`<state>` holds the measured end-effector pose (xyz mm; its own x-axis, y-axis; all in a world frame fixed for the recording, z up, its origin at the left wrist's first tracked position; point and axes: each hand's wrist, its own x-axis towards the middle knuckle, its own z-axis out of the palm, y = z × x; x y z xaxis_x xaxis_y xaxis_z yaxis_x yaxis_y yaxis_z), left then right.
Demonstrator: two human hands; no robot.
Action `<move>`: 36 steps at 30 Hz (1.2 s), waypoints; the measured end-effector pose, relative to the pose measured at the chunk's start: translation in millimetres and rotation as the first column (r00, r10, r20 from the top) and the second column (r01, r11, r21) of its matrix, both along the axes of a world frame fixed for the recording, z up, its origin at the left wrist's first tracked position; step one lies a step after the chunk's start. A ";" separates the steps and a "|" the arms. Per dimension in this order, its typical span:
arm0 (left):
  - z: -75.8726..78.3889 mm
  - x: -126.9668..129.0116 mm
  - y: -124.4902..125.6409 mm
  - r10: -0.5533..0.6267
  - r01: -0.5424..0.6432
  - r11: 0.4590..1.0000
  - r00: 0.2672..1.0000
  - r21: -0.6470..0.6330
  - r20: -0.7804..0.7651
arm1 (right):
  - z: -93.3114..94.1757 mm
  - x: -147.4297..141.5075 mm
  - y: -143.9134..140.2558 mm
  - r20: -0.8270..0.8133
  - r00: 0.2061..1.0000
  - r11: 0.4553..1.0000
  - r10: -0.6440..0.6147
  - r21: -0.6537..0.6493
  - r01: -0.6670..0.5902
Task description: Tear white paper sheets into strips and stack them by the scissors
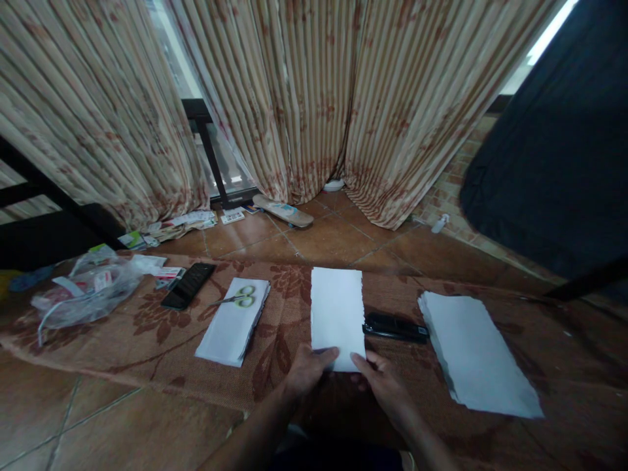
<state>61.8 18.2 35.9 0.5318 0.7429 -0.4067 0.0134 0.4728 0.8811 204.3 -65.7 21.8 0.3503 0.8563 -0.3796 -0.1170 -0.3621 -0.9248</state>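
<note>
Tiled floor (338, 239) under striped curtains (314, 98), with a brown patterned rug (147, 327) spread across it as the work area. Lying flat on the rug just ahead of both hands, a single white sheet (337, 314), long and narrow, right edge ragged as if torn. Left hand (309, 367) and right hand (385, 383) at its near edge, each grip nearly closed, thumbs resting on the near corners, fingers curled beside or under, though not clear enough to say. Likely very light, thin and limp; prone to crease, tear or slide on the weave; best held by edges or corners. Just right of the sheet, a black phone (395, 327); further right, a paper stack (478, 356). Left of the hands, another stack (233, 322) with scissors (238, 299) on top, then a remote (189, 285) and a plastic bag (83, 291). Beyond, a skateboard (283, 210).
</note>
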 end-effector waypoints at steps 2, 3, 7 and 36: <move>0.3 -1.0 -0.4 -0.002 0.002 1.000 1.000 -0.007 0.015 | 3.8 2.6 0.7 0.014 1.000 0.999 -0.020 0.038 0.019; 0.3 -1.8 -0.6 -0.003 0.003 1.000 1.000 -0.011 0.022 | 7.0 4.8 1.5 0.033 0.998 0.996 -0.060 0.070 0.057; -0.8 -5.4 -2.4 -0.007 0.007 1.000 1.000 -0.017 0.019 | 27.2 16.0 8.2 0.123 0.949 0.948 -0.291 0.167 0.270; -4.3 -4.3 -18.1 -0.115 0.118 0.993 0.984 -0.013 0.135 | 53.8 4.6 22.1 0.119 0.861 0.835 -0.495 0.338 0.434</move>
